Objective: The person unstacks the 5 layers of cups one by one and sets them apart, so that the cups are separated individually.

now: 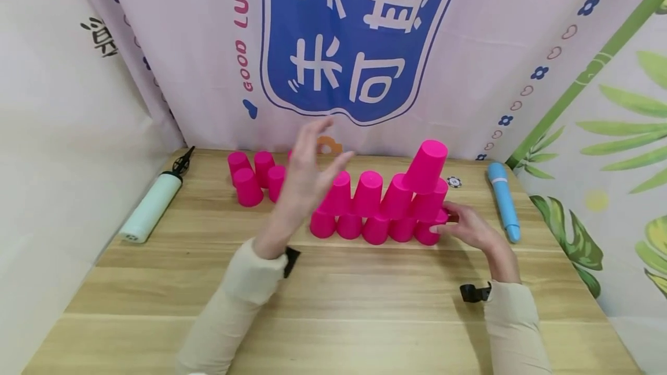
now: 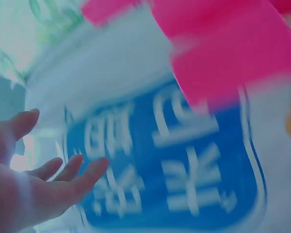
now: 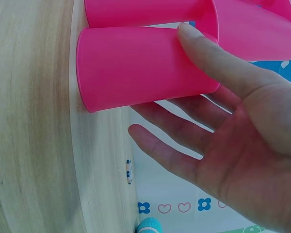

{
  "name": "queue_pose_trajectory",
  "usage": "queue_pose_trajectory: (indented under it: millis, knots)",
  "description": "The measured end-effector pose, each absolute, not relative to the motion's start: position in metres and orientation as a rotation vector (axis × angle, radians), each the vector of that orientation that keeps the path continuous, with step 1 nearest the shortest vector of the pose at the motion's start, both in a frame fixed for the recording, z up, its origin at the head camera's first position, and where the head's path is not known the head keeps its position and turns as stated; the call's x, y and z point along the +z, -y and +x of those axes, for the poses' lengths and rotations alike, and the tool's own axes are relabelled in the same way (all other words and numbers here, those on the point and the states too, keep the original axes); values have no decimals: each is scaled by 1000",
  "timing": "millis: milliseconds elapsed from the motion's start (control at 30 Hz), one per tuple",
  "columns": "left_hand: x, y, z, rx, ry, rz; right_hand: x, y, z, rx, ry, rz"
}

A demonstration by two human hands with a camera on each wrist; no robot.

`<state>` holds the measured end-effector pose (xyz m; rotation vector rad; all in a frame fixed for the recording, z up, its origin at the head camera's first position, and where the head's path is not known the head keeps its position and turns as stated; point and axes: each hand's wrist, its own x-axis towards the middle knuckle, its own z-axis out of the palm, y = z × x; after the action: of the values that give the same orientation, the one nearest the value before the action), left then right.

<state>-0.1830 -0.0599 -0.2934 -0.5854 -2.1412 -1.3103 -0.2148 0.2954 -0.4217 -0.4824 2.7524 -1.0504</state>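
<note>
Your third tier of pink cups [image 1: 369, 194] seems barely started, right of centre. Your right hand [image 1: 470, 229] pinches the bottom row's end cup [image 3: 140, 65]; your left hand [image 1: 304, 175], spread and empty, likely needs a spare cup [image 1: 248, 188] from left of centre.

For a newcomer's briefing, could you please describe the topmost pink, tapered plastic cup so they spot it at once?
On the pale wooden table, find the stacked wall of pink, tapered plastic cups beside the person's right hand. Go to its right end, above the second row. The cup there is the only one on the third level.
</note>
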Motion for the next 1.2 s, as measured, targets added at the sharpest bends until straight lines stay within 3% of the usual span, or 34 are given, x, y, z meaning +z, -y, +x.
queue_pose_trajectory:
  millis: [200, 467, 900, 1200]
  knots:
    - [-291, -9, -188, -1443, 2276, -786, -422, -298, -215, -1068, -2756, -512]
    - [-300, -63, -199, -1524, 2517, -678, -421, -299, -215, -1042, -2765, -488]
    - [-306, -83, -211, -1411, 2644, -422, -421, -299, -216, -1062, -2744, -465]
    - [-308, -81, -212, -1358, 2606, -440, -422, -299, -215, -1062, -2751, -458]
